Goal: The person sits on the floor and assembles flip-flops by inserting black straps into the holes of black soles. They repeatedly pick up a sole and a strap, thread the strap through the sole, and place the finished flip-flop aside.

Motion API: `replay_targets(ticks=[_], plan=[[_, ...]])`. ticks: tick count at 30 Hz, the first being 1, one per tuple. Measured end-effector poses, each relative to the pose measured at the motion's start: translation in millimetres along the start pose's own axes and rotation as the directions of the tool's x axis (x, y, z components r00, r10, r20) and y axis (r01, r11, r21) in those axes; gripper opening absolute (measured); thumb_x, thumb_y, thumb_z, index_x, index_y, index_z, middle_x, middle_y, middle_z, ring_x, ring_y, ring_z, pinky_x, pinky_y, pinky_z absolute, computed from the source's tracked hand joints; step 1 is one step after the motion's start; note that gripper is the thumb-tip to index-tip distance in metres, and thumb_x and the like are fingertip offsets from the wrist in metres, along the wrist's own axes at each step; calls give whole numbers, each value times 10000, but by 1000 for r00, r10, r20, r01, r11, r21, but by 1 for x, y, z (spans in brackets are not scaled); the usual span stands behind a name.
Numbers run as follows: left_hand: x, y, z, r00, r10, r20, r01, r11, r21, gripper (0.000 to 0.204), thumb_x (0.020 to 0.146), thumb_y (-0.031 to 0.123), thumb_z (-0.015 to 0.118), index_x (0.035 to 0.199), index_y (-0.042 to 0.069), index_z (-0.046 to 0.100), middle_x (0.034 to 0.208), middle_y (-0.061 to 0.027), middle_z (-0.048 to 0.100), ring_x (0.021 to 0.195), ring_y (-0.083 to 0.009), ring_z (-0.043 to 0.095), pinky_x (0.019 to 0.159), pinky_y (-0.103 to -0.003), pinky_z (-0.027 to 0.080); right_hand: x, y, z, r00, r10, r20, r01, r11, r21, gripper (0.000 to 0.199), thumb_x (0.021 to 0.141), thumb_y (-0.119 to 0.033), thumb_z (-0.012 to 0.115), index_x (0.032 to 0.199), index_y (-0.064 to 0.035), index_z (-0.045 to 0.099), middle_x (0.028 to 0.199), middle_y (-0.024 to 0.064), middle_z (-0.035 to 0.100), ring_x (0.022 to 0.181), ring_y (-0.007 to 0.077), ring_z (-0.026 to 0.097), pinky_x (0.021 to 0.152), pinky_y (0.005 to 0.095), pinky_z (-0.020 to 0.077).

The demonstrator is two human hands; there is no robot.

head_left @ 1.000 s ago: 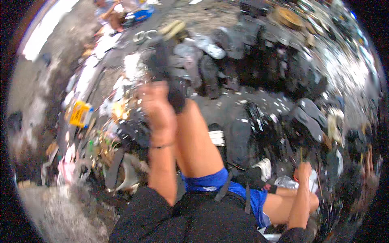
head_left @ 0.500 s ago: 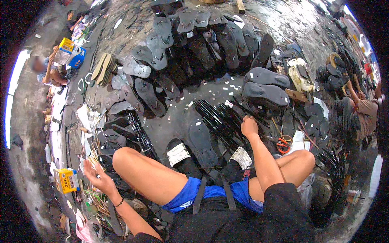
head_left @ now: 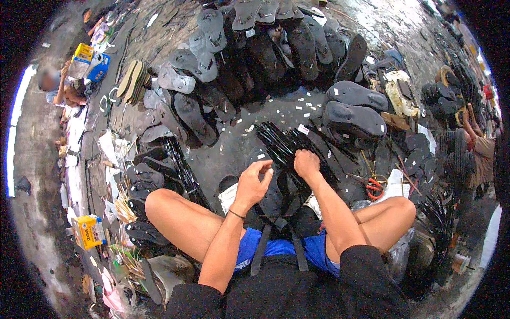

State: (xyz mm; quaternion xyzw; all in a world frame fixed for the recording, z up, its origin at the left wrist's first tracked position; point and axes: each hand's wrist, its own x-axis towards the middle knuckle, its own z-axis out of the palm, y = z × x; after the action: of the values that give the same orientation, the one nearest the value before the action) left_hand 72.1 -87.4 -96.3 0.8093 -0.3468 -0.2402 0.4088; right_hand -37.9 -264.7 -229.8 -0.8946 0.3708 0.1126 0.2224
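My left hand (head_left: 254, 184) is above a black sandal sole (head_left: 272, 201) that lies between my feet. Its fingers are loosely curved, with a gap at the thumb and nothing visible in them. Just to the right, my right hand (head_left: 307, 166) is closed over a bundle of glossy black strips (head_left: 277, 144). Whatever its fingers pinch is too small or hidden to make out. Part of the sole is covered by my left hand.
Stacked black sandal soles (head_left: 260, 56) curve around the far side. More thick soles (head_left: 355, 119) lie at right, near orange-handled scissors (head_left: 374, 189). Another strip bundle (head_left: 183, 173) sits by my left knee. A yellow box (head_left: 86, 233) stands far left. Other people sit at both sides.
My left hand has swung in from the far left to above the sole, its fingers more curled. My right hand has shifted left and slightly nearer, over the strips.
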Motion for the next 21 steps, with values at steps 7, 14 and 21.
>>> replay_targets(ticks=[7, 14, 21], plan=[[9, -5, 8, 963, -255, 93, 270, 934, -233, 327, 962, 243, 641, 1194, 13, 650, 1133, -116, 703, 930, -204, 684, 808, -325, 542, -29, -9, -75, 983, -67, 171, -90, 634, 768, 217, 914, -175, 696, 1015, 16, 701, 906, 113, 738, 813, 204, 710, 758, 354, 552], [53, 37, -48, 981, -141, 135, 183, 425, -886, 396, 1016, 210, 596, 1361, 29, 529, 1167, -75, 686, 874, -79, 595, 690, -227, 508, -138, -55, -142, 889, -295, 349, -249, 328, 911, 175, 959, -121, 659, 1055, 24, 650, 852, 70, 700, 769, 153, 700, 672, 272, 555], [-3, 64, -67, 987, -157, -20, 82, 615, -784, 359, 880, 116, 771, 1207, 15, 661, 944, -46, 714, 798, -103, 656, 652, -247, 548, -192, -79, -153, 975, -160, 152, -160, -35, 987, 254, 969, -85, 640, 1191, 30, 594, 1008, 117, 683, 828, 229, 719, 662, 357, 641]])
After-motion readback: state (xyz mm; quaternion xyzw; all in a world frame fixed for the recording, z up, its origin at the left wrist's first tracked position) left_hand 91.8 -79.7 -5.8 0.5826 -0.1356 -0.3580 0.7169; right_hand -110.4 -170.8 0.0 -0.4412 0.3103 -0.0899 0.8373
